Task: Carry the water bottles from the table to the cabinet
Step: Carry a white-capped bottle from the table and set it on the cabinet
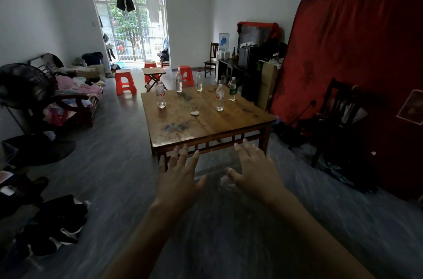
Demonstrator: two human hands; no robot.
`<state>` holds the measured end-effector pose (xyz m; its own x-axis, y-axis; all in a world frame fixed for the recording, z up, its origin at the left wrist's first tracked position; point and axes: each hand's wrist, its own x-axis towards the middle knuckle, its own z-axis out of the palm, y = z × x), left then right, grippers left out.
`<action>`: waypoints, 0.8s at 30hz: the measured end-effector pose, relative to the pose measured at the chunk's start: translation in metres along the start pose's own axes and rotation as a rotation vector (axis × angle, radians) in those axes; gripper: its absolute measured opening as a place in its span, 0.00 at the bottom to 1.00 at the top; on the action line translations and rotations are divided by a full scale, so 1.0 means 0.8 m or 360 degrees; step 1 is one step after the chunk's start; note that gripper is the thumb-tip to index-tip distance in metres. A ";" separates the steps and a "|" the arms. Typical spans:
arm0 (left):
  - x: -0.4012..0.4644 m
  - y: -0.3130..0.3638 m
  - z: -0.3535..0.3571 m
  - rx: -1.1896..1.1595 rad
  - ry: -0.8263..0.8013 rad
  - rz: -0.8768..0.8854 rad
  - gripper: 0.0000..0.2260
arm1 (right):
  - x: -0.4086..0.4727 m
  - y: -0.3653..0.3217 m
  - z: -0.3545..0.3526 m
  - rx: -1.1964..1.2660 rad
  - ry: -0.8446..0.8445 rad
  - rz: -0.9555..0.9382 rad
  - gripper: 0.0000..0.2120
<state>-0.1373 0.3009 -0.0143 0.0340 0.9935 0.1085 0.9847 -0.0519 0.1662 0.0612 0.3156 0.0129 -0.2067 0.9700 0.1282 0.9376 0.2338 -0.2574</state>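
Left hand (pixel 179 179) and right hand (pixel 256 169) are hanging empty, fingers spread, just short of the counter (pixel 183 127); likely readying a reach. 5 water bottles (pixel 220 97) are standing upright across the counter's far half; the dark cabinet (pixel 238 72) is waiting beyond its far right corner.

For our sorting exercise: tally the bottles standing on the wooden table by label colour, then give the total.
Red-label bottles: 3
Green-label bottle: 1
Bottle with label colour unclear: 1
Total: 5, all upright on the table
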 end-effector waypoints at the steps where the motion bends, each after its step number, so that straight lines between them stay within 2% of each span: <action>1: 0.016 0.006 -0.001 -0.0008 0.0007 0.0005 0.34 | 0.014 0.009 -0.003 0.0005 0.0011 0.0002 0.36; 14: 0.250 0.114 0.020 0.0036 0.0095 0.0074 0.33 | 0.211 0.167 -0.023 0.0011 0.0031 0.0122 0.36; 24: 0.378 0.151 0.062 0.0200 0.0061 0.0128 0.33 | 0.298 0.245 0.001 0.0080 -0.0010 0.0210 0.36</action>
<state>0.0008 0.5998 -0.0102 0.1094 0.9819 0.1544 0.9928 -0.1156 0.0318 0.1953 0.5925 -0.0074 -0.0842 0.9929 0.0841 0.9417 0.1069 -0.3190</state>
